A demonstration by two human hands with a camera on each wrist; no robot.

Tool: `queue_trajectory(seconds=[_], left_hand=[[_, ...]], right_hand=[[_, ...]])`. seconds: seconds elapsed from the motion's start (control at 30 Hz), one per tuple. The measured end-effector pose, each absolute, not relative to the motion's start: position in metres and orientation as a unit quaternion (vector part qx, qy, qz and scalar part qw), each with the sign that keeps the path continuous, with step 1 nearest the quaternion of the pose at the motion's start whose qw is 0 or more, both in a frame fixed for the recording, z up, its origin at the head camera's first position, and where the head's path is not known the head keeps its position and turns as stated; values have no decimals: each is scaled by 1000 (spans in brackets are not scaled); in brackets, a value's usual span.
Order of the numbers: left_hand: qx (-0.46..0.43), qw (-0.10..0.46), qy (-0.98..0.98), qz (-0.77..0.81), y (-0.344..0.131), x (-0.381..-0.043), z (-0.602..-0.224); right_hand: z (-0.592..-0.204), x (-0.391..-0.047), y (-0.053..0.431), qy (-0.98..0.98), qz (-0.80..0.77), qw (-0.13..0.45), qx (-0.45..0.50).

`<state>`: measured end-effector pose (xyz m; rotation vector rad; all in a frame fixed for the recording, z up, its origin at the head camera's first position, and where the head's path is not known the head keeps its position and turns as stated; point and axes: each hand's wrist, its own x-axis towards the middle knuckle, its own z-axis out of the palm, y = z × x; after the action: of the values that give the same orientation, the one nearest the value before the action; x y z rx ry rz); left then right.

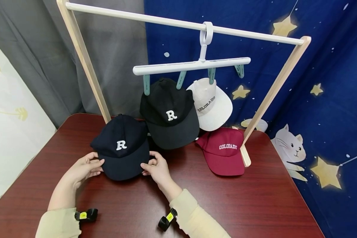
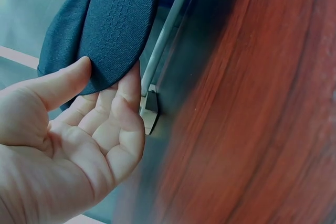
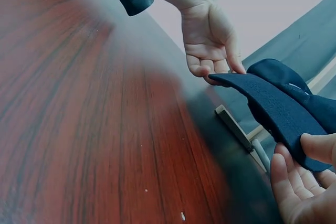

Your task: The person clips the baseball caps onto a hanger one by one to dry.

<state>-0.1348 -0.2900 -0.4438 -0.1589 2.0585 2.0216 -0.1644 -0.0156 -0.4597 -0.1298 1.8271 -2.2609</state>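
- Navy cap [image 1: 123, 155], 1, white letter R on front: held at the left end of the rack, brim toward the wearer of the cameras and raised off the tabletop.
- Left hand [image 1: 84, 168], 1: grasping the left edge of the navy cap's brim, thumb on top, fingers beneath.
- Right hand [image 1: 158, 168], 1: grasping the right edge of the same brim, thumb above, fingers below.
- Black cap [image 1: 172, 124], 1, white letter R: hanging just right of the navy cap, 2 clips at its crown.
- White cap [image 1: 215, 110], 1, lettered COLORADO: hanging partly behind the black cap, 1 clip at its crown.
- Green clips [image 1: 181, 80], 4: ranged along the hanger, the 4th at its right end.
- Hanger [image 1: 166, 68], 1, white: hooked over the rail of the rack.
- Rack [image 1: 84, 59], 1, wooden uprights, white rail: standing on the table.
- Maroon cap [image 1: 221, 162], 1, lettered COLORADO: beside the rack's right foot.
- Table [image 1: 256, 205], 1, reddish-brown, wood-grained.
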Motion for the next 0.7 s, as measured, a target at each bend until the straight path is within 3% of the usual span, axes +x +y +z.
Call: queue_trajectory(seconds=[0.7], left_hand=[[11, 88, 699, 709, -297, -128, -440]], right_hand=[[-451, -158, -15, 626, -768, 108, -80]])
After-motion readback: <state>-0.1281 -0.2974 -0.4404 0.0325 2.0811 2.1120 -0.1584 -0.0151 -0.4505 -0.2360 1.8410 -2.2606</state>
